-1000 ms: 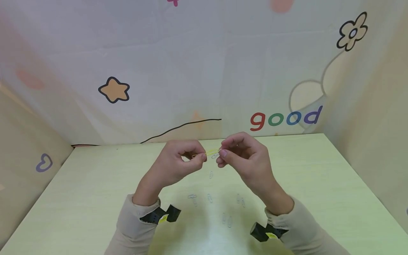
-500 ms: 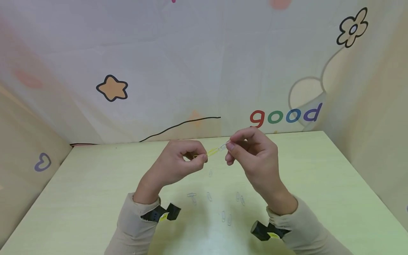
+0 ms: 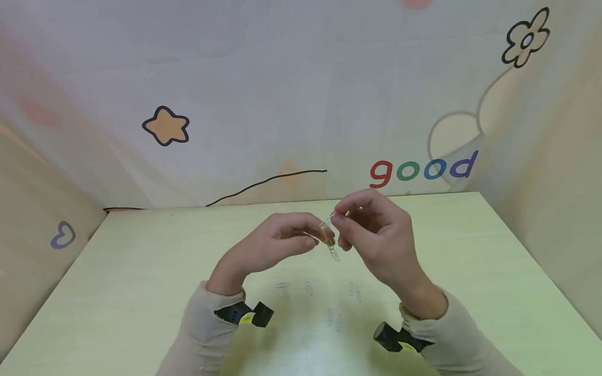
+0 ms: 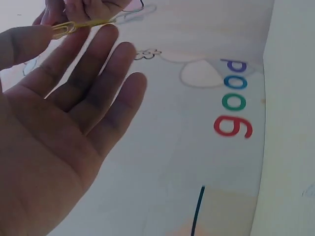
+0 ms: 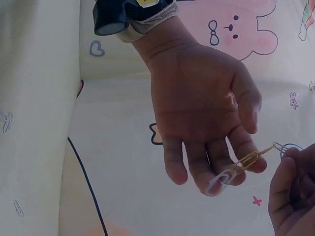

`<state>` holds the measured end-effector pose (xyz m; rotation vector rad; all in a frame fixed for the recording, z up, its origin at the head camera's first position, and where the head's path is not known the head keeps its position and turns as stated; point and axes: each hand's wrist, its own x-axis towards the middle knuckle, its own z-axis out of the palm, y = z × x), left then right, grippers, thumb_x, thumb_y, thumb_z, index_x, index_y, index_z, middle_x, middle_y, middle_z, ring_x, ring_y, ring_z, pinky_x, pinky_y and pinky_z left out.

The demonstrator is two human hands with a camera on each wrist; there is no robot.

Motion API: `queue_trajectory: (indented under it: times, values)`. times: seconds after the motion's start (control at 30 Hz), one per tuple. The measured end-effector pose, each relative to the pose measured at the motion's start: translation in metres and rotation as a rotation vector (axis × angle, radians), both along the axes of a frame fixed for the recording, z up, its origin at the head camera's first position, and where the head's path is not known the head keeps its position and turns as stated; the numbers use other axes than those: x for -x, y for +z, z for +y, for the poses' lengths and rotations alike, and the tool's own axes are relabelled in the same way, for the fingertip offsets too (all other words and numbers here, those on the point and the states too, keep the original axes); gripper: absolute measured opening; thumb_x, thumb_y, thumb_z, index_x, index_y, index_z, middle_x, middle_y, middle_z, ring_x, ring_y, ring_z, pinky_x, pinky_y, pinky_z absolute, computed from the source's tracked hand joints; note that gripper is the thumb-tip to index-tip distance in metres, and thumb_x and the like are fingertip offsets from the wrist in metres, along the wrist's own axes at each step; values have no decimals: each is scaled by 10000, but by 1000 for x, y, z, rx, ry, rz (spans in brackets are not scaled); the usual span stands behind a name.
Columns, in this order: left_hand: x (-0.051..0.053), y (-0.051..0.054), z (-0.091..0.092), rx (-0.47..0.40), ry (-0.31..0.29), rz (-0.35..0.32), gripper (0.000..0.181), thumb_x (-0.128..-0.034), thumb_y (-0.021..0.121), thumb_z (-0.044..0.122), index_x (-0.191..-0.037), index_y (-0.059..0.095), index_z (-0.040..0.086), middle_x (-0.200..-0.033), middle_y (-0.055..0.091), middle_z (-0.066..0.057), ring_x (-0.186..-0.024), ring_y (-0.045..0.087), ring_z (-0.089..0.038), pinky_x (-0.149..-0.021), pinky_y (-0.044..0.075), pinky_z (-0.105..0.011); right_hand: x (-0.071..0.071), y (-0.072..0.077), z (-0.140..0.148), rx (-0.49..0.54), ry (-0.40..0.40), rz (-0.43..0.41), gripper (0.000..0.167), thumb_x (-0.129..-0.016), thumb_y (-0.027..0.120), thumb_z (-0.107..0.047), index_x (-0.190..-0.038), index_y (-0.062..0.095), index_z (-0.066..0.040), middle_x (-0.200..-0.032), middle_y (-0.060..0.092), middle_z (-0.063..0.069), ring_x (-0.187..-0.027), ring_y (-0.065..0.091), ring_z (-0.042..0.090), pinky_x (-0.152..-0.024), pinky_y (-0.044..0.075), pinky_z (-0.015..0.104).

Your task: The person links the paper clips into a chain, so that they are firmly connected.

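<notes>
A short chain of linked paper clips hangs between the hands. My right hand [image 3: 376, 235] pinches its upper silver paper clip [image 3: 326, 222] between thumb and forefinger. Below that comes a yellow paper clip [image 3: 326, 235], with another silver paper clip [image 3: 334, 254] dangling lowest. My left hand [image 3: 275, 243] is beside the chain, fingers extended and thumb apart. Its palm shows in the right wrist view, where the yellow clip [image 5: 248, 160] passes in front of the fingertips; whether they touch I cannot tell. The right hand's fingers [image 5: 283, 184] appear there at the edge.
Several loose silver paper clips lie on the pale table [image 3: 141, 292], among them a clip [image 3: 308, 288] in the middle, a pair [image 3: 351, 289] to its right and another clip [image 3: 338, 322] nearer the front. A printed cloth backdrop [image 3: 263, 104] stands behind the table.
The left hand has let go of the yellow clip and its fingers have straightened. The right hand moved right and up, and the chain now hangs down from it.
</notes>
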<state>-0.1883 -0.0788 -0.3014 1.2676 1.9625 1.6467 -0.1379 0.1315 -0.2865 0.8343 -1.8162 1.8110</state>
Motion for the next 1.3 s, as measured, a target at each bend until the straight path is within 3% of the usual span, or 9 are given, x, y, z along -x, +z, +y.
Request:
queue_trajectory:
  times: [0.27,0.4,0.53,0.63,0.7,0.8,1.0,1.17,1.3]
  values:
    - [-6,-2,8,-175,-53,-92,218,-1011,491,109,-973,622,-60,-908,680,-139,-925,658,-336,-941,480,-484,-5,0,0,-55,16,38,196,-868,651,166,-1001,647,22,-786,617,94,-522,503,172,-485,458,260]
    - [-9,-3,7,-195,-64,-157,206,-1008,495,97,-892,589,-45,-813,633,-94,-709,650,-274,-773,543,-428,-7,-1,0,-71,23,72,220,-860,640,190,-1008,645,28,-800,611,73,-532,507,164,-486,452,256]
    - [-10,-2,5,-199,-61,-181,184,-992,514,84,-870,584,-36,-678,500,-35,-483,375,-165,-484,373,-266,-8,-1,0,-89,31,97,228,-860,631,201,-1007,650,28,-811,618,65,-554,529,164,-508,466,250]
    - [-10,2,1,-179,-24,-165,180,-976,537,82,-880,607,-54,-578,353,-11,-476,200,-152,-461,190,-253,-7,0,1,-103,42,104,221,-866,623,198,-1010,650,32,-820,627,70,-573,553,173,-532,488,250]
    - [-11,6,-2,-155,14,-142,180,-968,556,85,-893,631,-60,-548,285,-6,-481,182,-155,-469,173,-260,-7,0,4,-120,29,85,219,-872,625,187,-1017,653,25,-838,632,72,-587,570,182,-551,508,255]
    - [-12,13,-10,-116,71,-98,161,-968,577,84,-910,660,-42,-561,298,-11,-489,214,-160,-483,200,-268,-6,-3,13,-170,-33,-1,208,-891,639,152,-1036,658,3,-874,635,69,-615,596,203,-574,536,273]
    - [-13,25,-31,-69,206,-59,111,-962,616,76,-950,703,9,-619,361,-5,-523,244,-168,-499,225,-266,-2,-21,37,-416,-144,-319,149,-955,671,-13,-1093,659,-69,-932,629,41,-683,626,225,-617,552,303]
    - [-10,29,-44,-80,262,-42,76,-946,647,67,-944,715,33,-632,387,-6,-531,243,-177,-500,224,-274,1,-52,57,-678,-124,-491,139,-965,678,-80,-1103,672,-96,-909,616,24,-671,594,218,-562,516,302]
    - [-8,29,-50,-100,266,-23,88,-940,651,45,-915,727,82,-634,379,-3,-525,232,-170,-495,214,-280,4,-82,68,-796,-62,-587,133,-954,684,-74,-1086,667,-72,-840,584,21,-624,554,184,-525,483,298]
